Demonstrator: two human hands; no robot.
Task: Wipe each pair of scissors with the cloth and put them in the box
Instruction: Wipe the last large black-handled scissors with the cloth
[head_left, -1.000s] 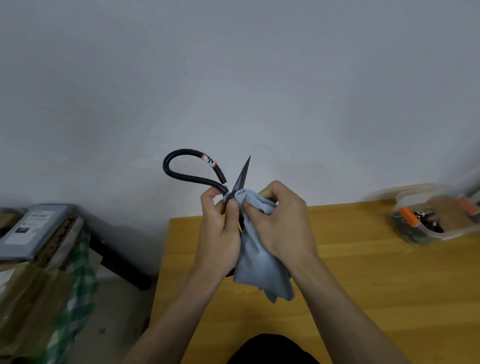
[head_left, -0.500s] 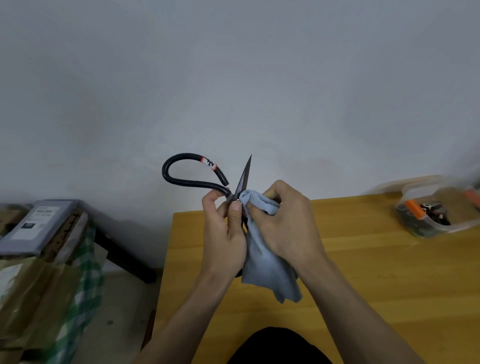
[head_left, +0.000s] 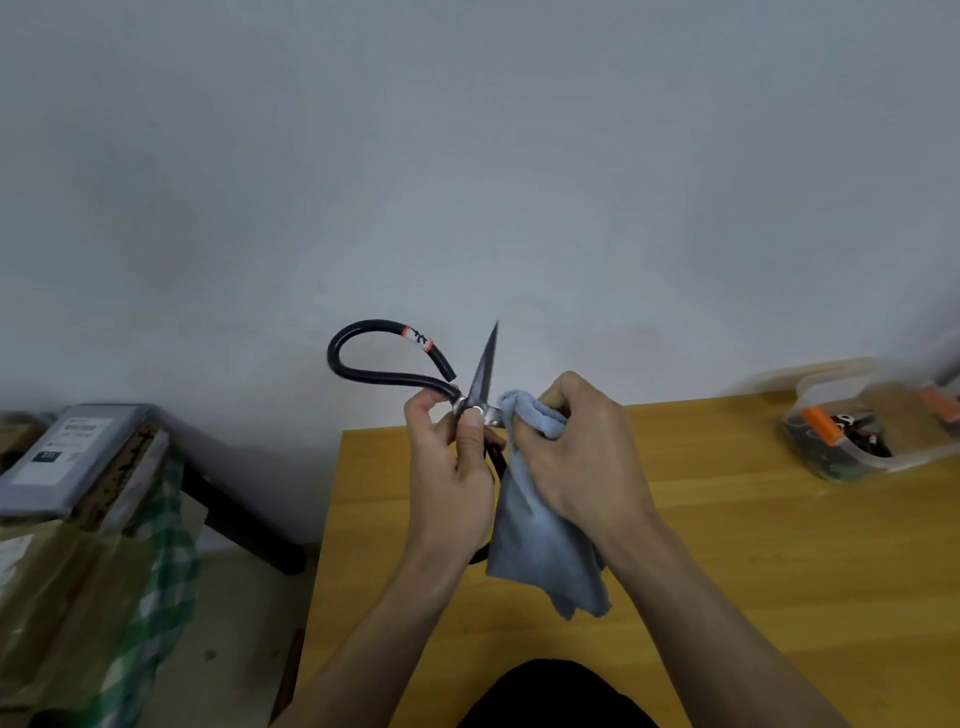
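Since a moment ago the light-blue cloth (head_left: 540, 525) has slid from the pivot toward three o'clock. Above the wooden table (head_left: 753, 545), the right hand (head_left: 576, 452) clutches it; the left hand (head_left: 452, 467) pinches the black-handled scissors (head_left: 480, 376), blade pointing to twelve. At three o'clock sits the clear plastic box (head_left: 862, 421).

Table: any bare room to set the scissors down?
Bare wood on the table between the right hand and the box. Crowded at centre: left hand, scissors and cloth.
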